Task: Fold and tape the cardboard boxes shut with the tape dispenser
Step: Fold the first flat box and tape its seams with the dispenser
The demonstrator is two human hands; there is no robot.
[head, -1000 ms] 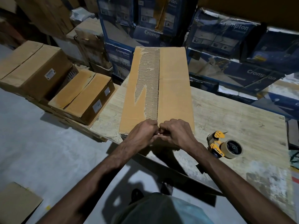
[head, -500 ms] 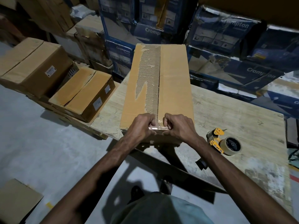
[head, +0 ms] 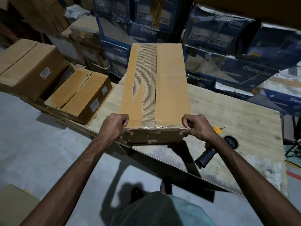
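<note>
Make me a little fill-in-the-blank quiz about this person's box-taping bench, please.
1. The tape dispenser lies on the table, to the ____ of the cardboard box.
2. The left hand and the right hand grip the box's two near ____.
3. The blue cartons behind it bear the word ____.
Missing words: right; corners; Crompton.
</note>
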